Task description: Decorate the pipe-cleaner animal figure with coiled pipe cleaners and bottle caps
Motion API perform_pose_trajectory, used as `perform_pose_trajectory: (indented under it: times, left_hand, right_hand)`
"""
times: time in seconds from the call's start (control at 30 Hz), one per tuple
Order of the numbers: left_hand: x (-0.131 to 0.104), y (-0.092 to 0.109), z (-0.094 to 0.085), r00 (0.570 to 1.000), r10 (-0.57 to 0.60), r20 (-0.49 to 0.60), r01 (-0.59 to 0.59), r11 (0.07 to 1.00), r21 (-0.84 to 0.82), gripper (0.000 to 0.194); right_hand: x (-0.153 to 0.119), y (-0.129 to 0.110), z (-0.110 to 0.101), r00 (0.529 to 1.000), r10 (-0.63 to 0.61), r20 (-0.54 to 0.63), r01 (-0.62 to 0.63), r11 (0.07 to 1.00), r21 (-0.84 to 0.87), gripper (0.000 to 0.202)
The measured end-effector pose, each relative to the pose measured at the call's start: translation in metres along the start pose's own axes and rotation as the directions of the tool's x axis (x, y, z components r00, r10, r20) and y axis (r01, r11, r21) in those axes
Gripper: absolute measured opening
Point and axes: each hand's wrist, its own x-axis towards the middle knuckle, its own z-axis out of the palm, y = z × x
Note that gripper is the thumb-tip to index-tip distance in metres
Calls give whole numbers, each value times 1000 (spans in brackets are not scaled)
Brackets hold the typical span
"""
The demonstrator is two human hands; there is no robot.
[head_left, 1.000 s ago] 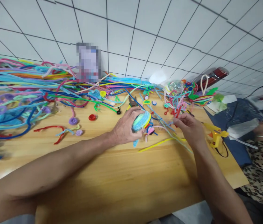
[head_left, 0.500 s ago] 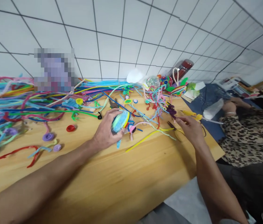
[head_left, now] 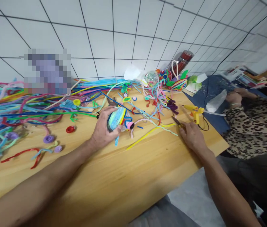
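Note:
My left hand (head_left: 102, 129) is wrapped round a rounded craft piece (head_left: 116, 119) striped in light blue, green and yellow, with a pink and black end at its right. At the right, my right hand (head_left: 191, 135) is closed on the handles of scissors (head_left: 176, 121), whose dark blades point to the upper left, low over the table. A yellow pipe cleaner (head_left: 145, 135) lies between my hands. Just beyond my right hand is a yellow glue gun (head_left: 195, 113).
Many coloured pipe cleaners (head_left: 38, 104) cover the wooden table's (head_left: 124, 176) left and back. Pliers (head_left: 111, 101) lie behind my left hand. A red bottle (head_left: 183, 61) leans at the wall. Another person's leopard-print sleeve (head_left: 244, 116) is at the right.
My right hand has moved down from beside the dark purple piece and closed on the scissors. My left hand still holds the craft piece, now turned slightly. The view has shifted a little.

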Motion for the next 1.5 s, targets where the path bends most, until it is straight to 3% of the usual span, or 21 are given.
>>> perform_pose_trajectory:
  times: [0.1, 0.17, 0.23, 0.4, 0.47, 0.53, 0.6, 0.73, 0.77, 0.83, 0.97, 1.07, 1.17, 1.27, 1.37, 1.5]
  left_hand:
    - [0, 0, 0, 1000, 7, -5, -7, 1000, -6, 59]
    - [1, 0, 0, 1000, 14, -10, -14, 1000, -12, 58]
    - [1, 0, -1, 1000, 22, -14, -22, 1000, -21, 57]
    - [8, 1, -11, 1000, -20, 18, 21, 999, -32, 58]
    - [14, 4, -18, 998, -53, 27, 54, 998, -22, 61]
    - [22, 9, -25, 998, -56, 30, 56, 998, -12, 62]
    - [28, 17, -33, 999, -34, 43, 34, 999, 2, 61]
    - [28, 30, -46, 997, -22, 75, 20, 1000, 21, 58]
    - [24, 32, -47, 996, -36, 83, 34, 999, 21, 58]
    - [14, 32, -46, 991, -77, 107, 75, 997, 23, 57]
    - [-6, 27, -36, 980, -141, 140, 143, 990, -9, 57]
    - [-14, 29, -35, 975, -168, 142, 179, 981, -67, 59]
    - [-18, 40, -49, 962, -226, 151, 242, 965, -100, 61]
    - [-21, 58, -77, 953, -270, 135, 284, 954, -101, 63]
    - [-21, 75, -106, 961, -276, 18, 277, 955, -108, 67]
    - [-25, 83, -132, 922, -353, -163, 350, 936, -47, 66]
  right_hand:
    - [1, 0, -11, 971, 231, -64, -209, 946, 248, 29]
    - [2, -2, -20, 922, 381, -63, -301, 811, 501, 26]
    - [4, -7, -28, 900, 436, -9, -315, 665, 677, 29]
    - [17, -49, -53, 944, 305, 128, -243, 377, 894, 40]
    - [27, -74, -67, 963, 156, 220, -247, 180, 952, 41]
    - [37, -97, -81, 964, 21, 263, -264, 72, 962, 43]
    - [47, -113, -92, 958, -84, 273, -266, 86, 960, 44]
    - [60, -127, -94, 965, -91, 247, -195, 384, 902, 32]
    - [62, -129, -90, 965, -80, 250, -195, 421, 886, 29]
    - [64, -135, -77, 946, -99, 309, -258, 348, 901, 29]
    - [76, -152, -39, 828, -221, 516, -537, -43, 843, 31]
    - [98, -153, -10, 799, -74, 597, -600, -183, 779, 18]
    - [121, -142, 7, 801, 27, 598, -579, -219, 785, 17]
    - [130, -133, 14, 804, 49, 592, -569, -226, 791, 16]
    - [128, -132, 14, 839, 35, 543, -530, -173, 830, 21]
    - [126, -126, -4, 889, 49, 456, -449, -101, 888, 25]
